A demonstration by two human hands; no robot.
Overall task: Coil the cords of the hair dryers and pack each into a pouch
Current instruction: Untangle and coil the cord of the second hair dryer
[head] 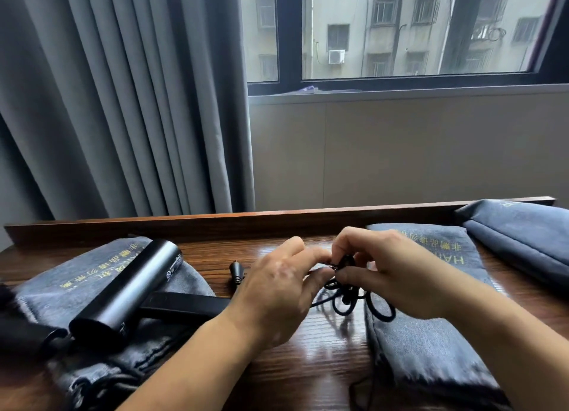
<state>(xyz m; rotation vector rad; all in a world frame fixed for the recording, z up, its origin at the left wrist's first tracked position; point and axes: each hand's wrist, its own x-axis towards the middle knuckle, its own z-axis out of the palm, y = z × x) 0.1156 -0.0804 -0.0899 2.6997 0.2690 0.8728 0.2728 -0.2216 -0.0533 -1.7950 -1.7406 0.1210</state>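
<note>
A dark grey hair dryer (123,287) lies on a grey pouch (61,290) at the left of the wooden table (308,364), its black handle pointing right. Its black cord (348,299) hangs in loose loops at mid-table. Both hands meet above those loops: my left hand (277,293) and my right hand (388,275) each pinch the cord at its top. The black plug (236,271) lies on the table just left of my left hand. A second grey pouch (431,343) lies under my right forearm.
A third, bulging pouch (523,235) sits at the far right against the table's raised back edge (246,219). Another black object (21,330) lies at the left edge. Grey curtains and a window stand behind the table.
</note>
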